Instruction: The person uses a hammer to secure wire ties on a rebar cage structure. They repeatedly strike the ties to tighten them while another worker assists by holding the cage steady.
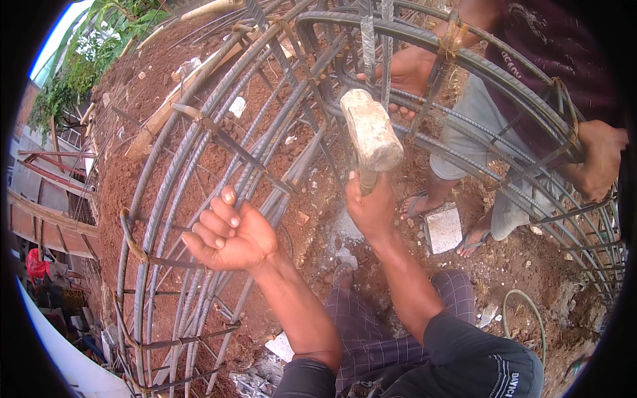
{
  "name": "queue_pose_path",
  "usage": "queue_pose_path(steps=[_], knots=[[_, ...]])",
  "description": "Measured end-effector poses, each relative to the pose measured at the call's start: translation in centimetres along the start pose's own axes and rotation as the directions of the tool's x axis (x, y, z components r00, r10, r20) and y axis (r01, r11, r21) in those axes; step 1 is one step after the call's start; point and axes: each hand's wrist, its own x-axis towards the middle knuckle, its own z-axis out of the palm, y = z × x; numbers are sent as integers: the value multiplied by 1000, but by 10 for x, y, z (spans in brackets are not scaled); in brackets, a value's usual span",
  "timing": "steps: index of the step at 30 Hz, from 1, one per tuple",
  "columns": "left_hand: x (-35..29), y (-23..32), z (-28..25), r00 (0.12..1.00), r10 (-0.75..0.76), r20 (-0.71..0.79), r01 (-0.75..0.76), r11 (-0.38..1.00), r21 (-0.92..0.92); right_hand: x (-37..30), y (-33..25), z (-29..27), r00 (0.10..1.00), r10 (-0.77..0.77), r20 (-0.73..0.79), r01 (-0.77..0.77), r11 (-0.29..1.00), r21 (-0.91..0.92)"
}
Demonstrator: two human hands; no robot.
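My right hand (373,207) grips the short handle of a club hammer (373,129). Its worn, pale, dusty head is raised beside the corner where two rebar cages meet. My left hand (232,232) is turned palm up with its fingers curled in, and nothing shows in them. It hovers over the left rebar cage (169,179), whose long ribbed bars are crossed by bent stirrups. Beyond the hammer, upright bars (368,40) stand at the corner. Another person's hand (411,69) is behind them, and that person's other hand (597,159) holds the right rebar cage (494,142).
The other person stands in sandals on reddish soil at the right. A pale block (443,227) lies by their feet. A thin hose (531,302) curves along the ground at lower right. A wooden plank (162,119) lies behind the left cage, with green plants (79,73) beyond.
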Motion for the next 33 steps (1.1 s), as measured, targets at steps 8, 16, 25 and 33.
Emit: queue_pose_path(steps=[8, 16, 25, 33], knots=[[0, -2, -1, 999, -16, 32, 17, 1000, -22, 27, 13, 26, 980, 182, 86, -183, 983, 15], [-1, 1, -3, 999, -21, 24, 21, 1000, 15, 5, 36, 32, 999, -26, -24, 25, 998, -64], [1, 0, -3, 999, 28, 21, -29, 998, 58, 26, 8, 37, 982, 180, 65, -186, 977, 101], [-2, 0, -5, 1000, 29, 1, -29, 998, 62, 22, 21, 58, 992, 124, -32, -123, 991, 44]])
